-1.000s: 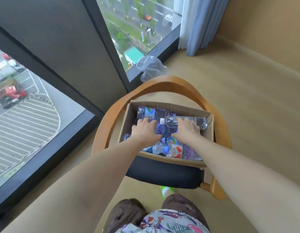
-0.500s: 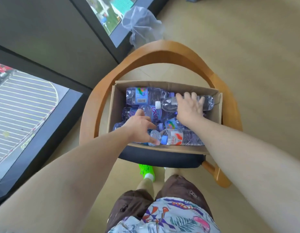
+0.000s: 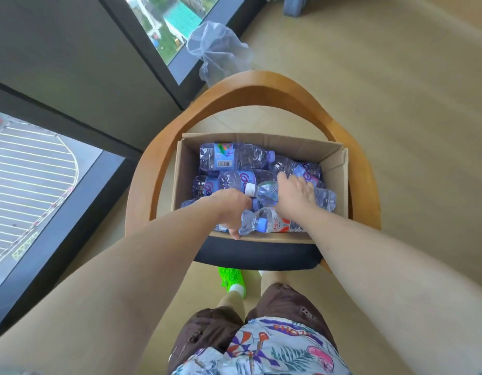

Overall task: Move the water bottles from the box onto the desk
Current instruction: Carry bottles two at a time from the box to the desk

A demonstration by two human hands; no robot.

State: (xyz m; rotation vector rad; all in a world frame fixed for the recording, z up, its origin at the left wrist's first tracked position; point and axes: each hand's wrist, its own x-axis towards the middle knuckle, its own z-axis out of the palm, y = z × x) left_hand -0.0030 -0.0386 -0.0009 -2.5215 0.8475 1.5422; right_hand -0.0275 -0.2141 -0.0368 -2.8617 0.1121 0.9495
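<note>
An open cardboard box [image 3: 261, 137] sits on a chair seat and holds several clear plastic water bottles lying on their sides. My left hand [image 3: 229, 208] reaches down at the box's near edge, fingers curled round the neck end of a red-and-white labelled bottle [image 3: 275, 223]. My right hand [image 3: 298, 194] lies over a white-capped bottle [image 3: 262, 191] in the middle of the box, fingers wrapped round its body. A bottle with a colourful label and barcode [image 3: 229, 156] lies at the back. No desk is in view.
The box rests on a wooden chair [image 3: 261, 85] with a curved back and a dark cushion [image 3: 256, 255]. Floor-level windows [image 3: 31, 180] run along the left. A crumpled clear plastic bag [image 3: 218, 55] lies on the floor behind the chair. My green shoe [image 3: 231, 280] is under the seat.
My left hand slid to the box's near edge and curled round the red-labelled bottle. My right hand's fingers closed over the white-capped bottle. The view tilted further down.
</note>
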